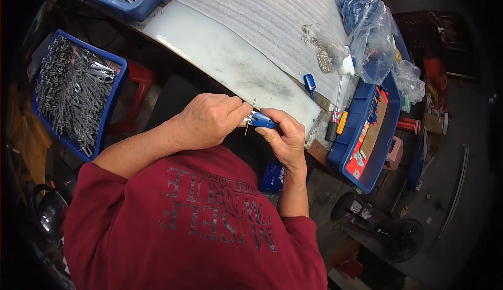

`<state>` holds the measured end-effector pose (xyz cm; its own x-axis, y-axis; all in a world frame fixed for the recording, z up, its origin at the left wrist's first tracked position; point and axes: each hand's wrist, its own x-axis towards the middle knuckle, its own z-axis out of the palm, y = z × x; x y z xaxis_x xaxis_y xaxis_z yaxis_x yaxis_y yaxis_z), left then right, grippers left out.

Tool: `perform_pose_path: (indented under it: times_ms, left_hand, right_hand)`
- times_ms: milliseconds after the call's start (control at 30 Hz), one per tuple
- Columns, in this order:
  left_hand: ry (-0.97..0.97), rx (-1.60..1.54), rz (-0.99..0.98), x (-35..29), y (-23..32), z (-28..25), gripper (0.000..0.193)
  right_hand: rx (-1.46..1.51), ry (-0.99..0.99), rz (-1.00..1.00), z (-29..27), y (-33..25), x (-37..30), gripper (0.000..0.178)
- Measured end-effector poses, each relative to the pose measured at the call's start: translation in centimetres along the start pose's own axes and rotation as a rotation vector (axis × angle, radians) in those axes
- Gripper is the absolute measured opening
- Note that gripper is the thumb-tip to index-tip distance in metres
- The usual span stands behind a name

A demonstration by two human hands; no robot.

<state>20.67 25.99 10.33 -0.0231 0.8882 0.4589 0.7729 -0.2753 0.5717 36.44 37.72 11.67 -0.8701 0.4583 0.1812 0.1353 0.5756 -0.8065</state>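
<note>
My left hand (212, 118) is closed, its fingertips pinching metal parts (250, 119) at the end of a small blue handle (263, 120). A thin metal pin stands crosswise there. My right hand (285, 135) is closed round the other end of the blue handle, thumb and forefinger on either side. Both hands meet in front of my chest, close to the near edge of the white-topped table (209, 43). What exactly the left fingertips press on is partly hidden. Another blue-handled piece (309, 82) lies on the table at the right.
At the left stands a blue crate (123, 75) full of metal parts; a blue bin (133, 11) with more stands at the back left. Small metal pieces (324, 59), a yellow screwdriver (342, 122), plastic bags (369, 33) and a blue tray (361, 167) are at the right.
</note>
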Motion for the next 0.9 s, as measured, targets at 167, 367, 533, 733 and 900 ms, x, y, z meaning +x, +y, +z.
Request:
perform_pose_path:
  times_ms: [167, 367, 533, 733, 900]
  left_hand:
    - [0.006, 0.015, 0.001, 0.06, 0.22, -0.02, 0.024]
    - [0.032, 0.037, -0.027, -0.19, 0.41, 0.29, 0.024]
    - [0.007, -0.001, 0.000, -0.07, 0.27, -0.03, 0.024]
    - [0.051, 0.001, -0.002, -0.15, 0.33, 0.27, 0.023]
    - [0.032, 0.048, -0.025, -0.15, 0.57, 0.31, 0.022]
  right_hand:
    - [-0.022, 0.006, -0.005, -0.20, 0.01, -0.06, 0.032]
    - [-0.024, 0.044, 0.000, 0.10, 0.00, -0.30, 0.033]
    - [0.005, 0.013, 0.013, -0.19, 0.14, -0.27, 0.032]
    - [0.020, -0.001, 0.002, -0.17, 0.32, -0.18, 0.032]
    - [0.012, 0.041, 0.011, 0.08, 0.42, -0.42, 0.033]
